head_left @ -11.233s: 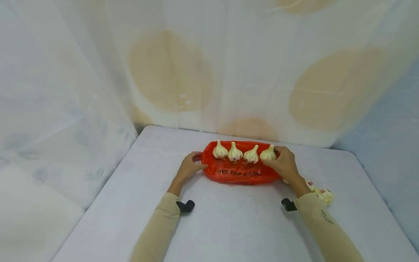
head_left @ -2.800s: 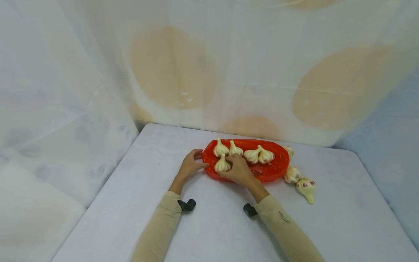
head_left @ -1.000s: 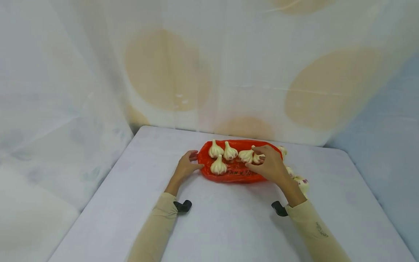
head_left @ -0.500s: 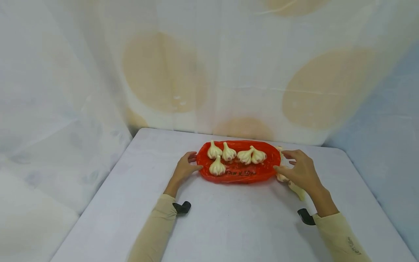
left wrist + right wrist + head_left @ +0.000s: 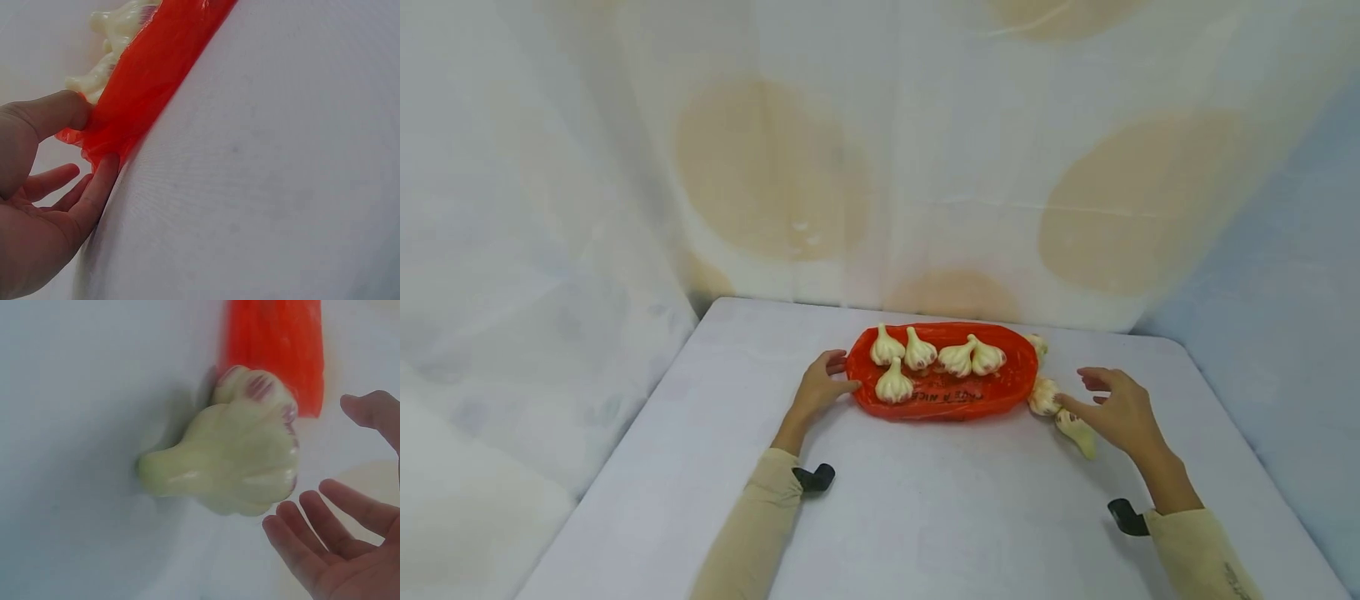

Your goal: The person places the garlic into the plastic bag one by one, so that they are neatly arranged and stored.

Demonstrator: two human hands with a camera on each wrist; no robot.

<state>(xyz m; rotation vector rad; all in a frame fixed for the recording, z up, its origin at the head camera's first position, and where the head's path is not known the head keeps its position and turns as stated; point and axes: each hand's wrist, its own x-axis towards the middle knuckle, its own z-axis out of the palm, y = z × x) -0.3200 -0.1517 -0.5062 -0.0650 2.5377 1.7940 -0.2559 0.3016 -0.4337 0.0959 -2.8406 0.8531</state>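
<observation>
A shallow oval tray covered in red plastic point(image 5: 947, 406) stands toward the back of the table with several garlic bulbs point(image 5: 895, 383) on it. At its left end my left hand point(image 5: 820, 385) holds the rim; the left wrist view shows the thumb point(image 5: 65, 112) at the top edge and a finger point(image 5: 103, 184) against the red plastic lower down. My right hand point(image 5: 1120, 412) hovers right of the tray, thumb and fingers apart, holding nothing. Beside it on the table lie a garlic bulb point(image 5: 1043, 397) against the tray and another garlic bulb point(image 5: 225, 462), its stem toward the front.
One more garlic bulb point(image 5: 1037, 346) is partly hidden behind the tray's right end. The white table point(image 5: 925, 517) backs onto a pale spotted curtain point(image 5: 955, 167), with pale sheets at both sides. Black wrist mounts point(image 5: 816, 477) stick out from both sleeves.
A garlic bulb has been set at the tray's front left. My right hand then moved right, past the tray's end toward the loose bulbs. The left hand keeps its place at the rim.
</observation>
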